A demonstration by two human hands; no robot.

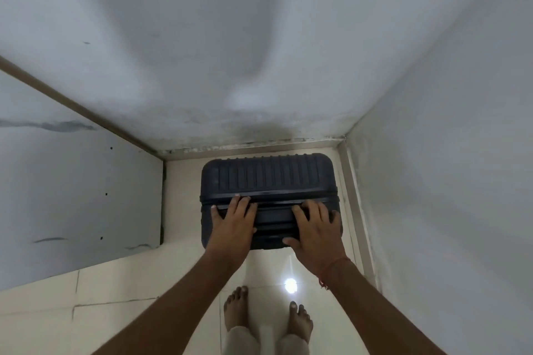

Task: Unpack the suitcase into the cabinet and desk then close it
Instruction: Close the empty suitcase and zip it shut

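Dark hard-shell suitcase point(269, 179), closed, standing on its side on the tiled floor point(121, 285) in the corner, wall point(230, 66) just behind, grey panel point(72, 196) to its left. Left hand point(232, 223) and right hand point(314, 228) spread on top of the suitcase, fingers nearly straight, pressing along the seam, clasping nothing. Shell ribbed, stiff, probably smooth and slippery; weight not discernible, likely heavy if packed. Best hold likely a handle, hidden here, or the 2 end edges.

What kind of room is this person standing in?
Probably a corner of a plain indoor room, perhaps a bedroom: pale floor tiles, bare white walls, a dark suitcase standing in the corner beside a grey cabinet panel.
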